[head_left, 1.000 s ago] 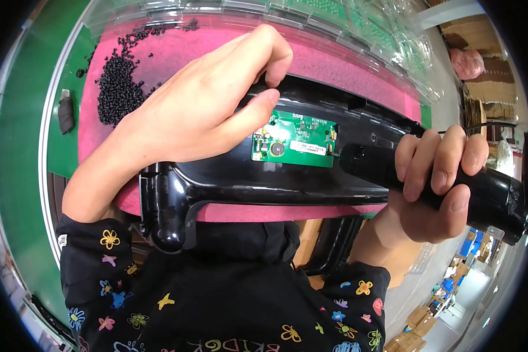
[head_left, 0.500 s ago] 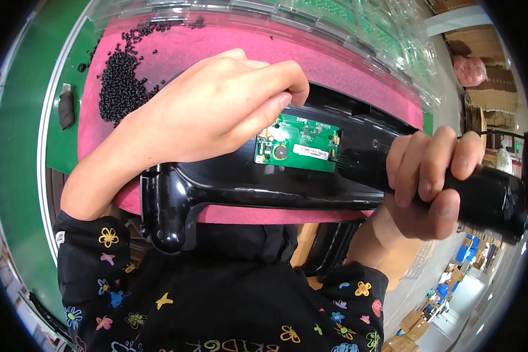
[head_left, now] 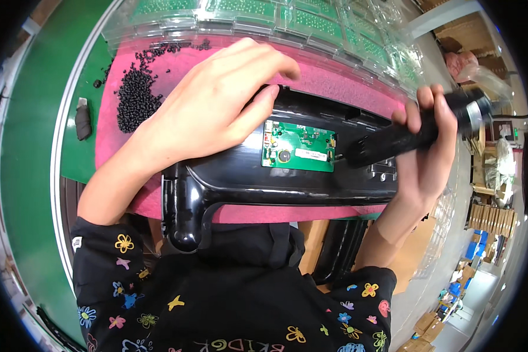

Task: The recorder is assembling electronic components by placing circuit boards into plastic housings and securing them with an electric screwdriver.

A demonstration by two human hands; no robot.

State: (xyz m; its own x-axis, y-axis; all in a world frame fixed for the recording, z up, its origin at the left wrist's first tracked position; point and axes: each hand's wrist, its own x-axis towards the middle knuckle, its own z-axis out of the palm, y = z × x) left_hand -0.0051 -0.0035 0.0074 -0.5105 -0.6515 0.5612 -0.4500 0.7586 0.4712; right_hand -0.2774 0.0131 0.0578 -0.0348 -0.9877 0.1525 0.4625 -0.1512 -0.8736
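A black plastic housing [head_left: 246,194] lies across the pink mat, with a green circuit board [head_left: 304,139] inside it. Over the far left side of the housing is my left hand [head_left: 217,100], its thumb by the far rim and its index finger apart from the thumb. Nothing shows between them. My right hand [head_left: 444,126] is closed around a black powered screwdriver [head_left: 376,146], held tilted above the right part of the housing. Its narrow tip points down-left at the board's right edge; whether it touches a screw cannot be made out.
A heap of small black screws [head_left: 136,100] lies on the pink mat [head_left: 114,152], left of my left hand. Clear plastic trays [head_left: 246,26] line the far side. A dark wrapped object [head_left: 84,120] sits on the green surface at left. Another black housing [head_left: 340,249] stands below the mat.
My right hand has swung the screwdriver's rear end up and away, so it slants more steeply. My left thumb and index finger have parted and moved back from the board. The view has shifted slightly.
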